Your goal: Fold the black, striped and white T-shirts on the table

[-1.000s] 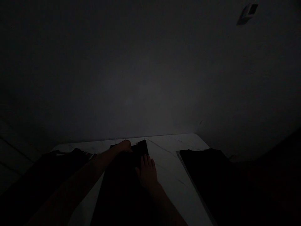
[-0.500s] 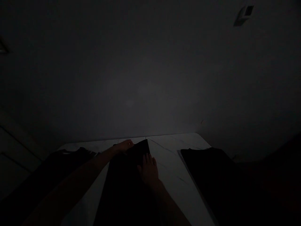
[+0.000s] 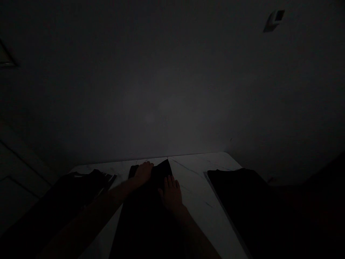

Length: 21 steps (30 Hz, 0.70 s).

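A black garment (image 3: 148,219), long and narrow as if folded, lies on the white marbled table (image 3: 194,180) in front of me. The dark picture hides its kind and its folds. Across its far end, by the top edge, my left hand (image 3: 143,172) rests palm down, fingers laid on the cloth. My right hand (image 3: 172,194) lies flat along the garment's right edge, its fingers stretched out and the thumb apart. Neither hand lifts the cloth.
Left of me lies a dark T-shirt (image 3: 83,183) with a visible neckline. On the right, a black stack of cloth (image 3: 237,194) has a paler layer along its left edge. A grey wall (image 3: 172,93) rises behind the table, with a small box-like fixture (image 3: 275,18) high up.
My left hand has gone from pinching at the garment's far edge to lying on the cloth, slightly lower. My right hand stays almost in place. The view has shifted slightly.
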Tool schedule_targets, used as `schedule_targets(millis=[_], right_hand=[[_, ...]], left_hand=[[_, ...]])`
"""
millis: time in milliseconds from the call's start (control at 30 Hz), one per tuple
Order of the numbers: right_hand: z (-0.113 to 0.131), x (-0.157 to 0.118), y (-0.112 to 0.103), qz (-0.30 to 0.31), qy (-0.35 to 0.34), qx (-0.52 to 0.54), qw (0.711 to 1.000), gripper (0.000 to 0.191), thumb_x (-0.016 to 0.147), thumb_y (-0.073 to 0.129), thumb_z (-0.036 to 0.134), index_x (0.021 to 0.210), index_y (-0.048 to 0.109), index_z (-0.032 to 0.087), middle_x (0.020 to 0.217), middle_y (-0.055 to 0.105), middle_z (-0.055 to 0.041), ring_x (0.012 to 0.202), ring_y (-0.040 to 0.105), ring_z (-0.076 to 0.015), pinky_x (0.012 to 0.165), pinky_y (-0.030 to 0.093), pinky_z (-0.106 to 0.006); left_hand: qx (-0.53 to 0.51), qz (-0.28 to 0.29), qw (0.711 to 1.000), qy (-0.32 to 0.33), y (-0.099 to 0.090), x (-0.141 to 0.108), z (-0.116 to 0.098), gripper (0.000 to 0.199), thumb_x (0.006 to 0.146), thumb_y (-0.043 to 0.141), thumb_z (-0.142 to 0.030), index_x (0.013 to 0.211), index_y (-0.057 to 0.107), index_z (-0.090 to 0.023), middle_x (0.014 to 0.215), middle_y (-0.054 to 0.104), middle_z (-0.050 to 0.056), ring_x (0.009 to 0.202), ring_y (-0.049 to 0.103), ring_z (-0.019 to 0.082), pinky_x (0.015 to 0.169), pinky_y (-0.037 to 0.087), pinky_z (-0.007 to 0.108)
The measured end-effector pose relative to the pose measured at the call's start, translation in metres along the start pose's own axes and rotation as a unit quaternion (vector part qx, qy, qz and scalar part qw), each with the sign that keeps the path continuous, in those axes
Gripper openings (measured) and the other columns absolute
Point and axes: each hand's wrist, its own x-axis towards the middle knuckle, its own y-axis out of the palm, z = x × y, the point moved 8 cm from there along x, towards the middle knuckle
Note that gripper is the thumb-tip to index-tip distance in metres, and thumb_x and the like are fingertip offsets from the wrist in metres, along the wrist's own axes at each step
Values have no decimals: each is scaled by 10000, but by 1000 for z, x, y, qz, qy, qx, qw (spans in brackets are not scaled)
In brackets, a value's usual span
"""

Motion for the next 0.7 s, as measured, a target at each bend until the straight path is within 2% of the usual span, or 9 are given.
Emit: schedule_targets(millis=[133,233,333,400,567,633,700], right_hand=[[-2,1,3,-7,-1,1,1000,704,1039,314,511,1557,347,36,1629,275,-215,1525,226,-344,1222,132,-526],[-4,2,5,-10,4,5,1000,708,1034,330,511,1562,337,39,1643,230,-204,1532,205,-338,1227,127,-517],[-4,2,7,-11,5,9,1000,702,1026,355,506,1564,341,56,1648,215,-198,1540,178,-327,1229,128,-510],[-4,3,7,-14,3,12,1000,699,1022,369,497,1567,338,60,1648,220,-194,1543,170,-326,1229,125,-514],[-7,4,12,-14,10,9,1000,711,1009,399,488,1564,339,47,1647,228,-196,1537,187,-340,1229,122,-519],[-8,4,12,-16,10,3,1000,706,1008,405,482,1561,345,48,1641,251,-200,1533,200,-341,1226,135,-520],[-8,4,12,-16,10,-7,1000,689,1016,391,470,1552,360,39,1626,288,-212,1527,224,-343,1221,157,-521]], left_hand=[[5,9,994,109,22,23,-57,440,1025,391,-301,1435,521,-209,1506,526,120,1429,429,234,1178,326,379],[11,13,991,135,40,38,-78,492,1042,373,-383,1496,453,-212,1581,439,126,1479,358,273,1191,305,461],[16,1,991,130,50,47,-80,519,1054,330,-387,1534,393,-200,1639,326,157,1514,284,314,1192,266,562],[27,-12,992,120,55,49,-76,530,1058,314,-387,1545,378,-190,1652,291,166,1525,256,324,1194,246,589],[34,-53,989,136,66,47,-75,520,1056,303,-386,1534,410,-211,1656,293,141,1535,236,317,1211,204,596],[1,-44,990,137,67,54,-75,521,1048,317,-382,1533,415,-217,1656,295,136,1540,217,323,1210,182,623],[-34,-26,991,129,61,67,-69,509,1046,299,-350,1527,425,-241,1633,355,108,1529,266,287,1215,215,588]])
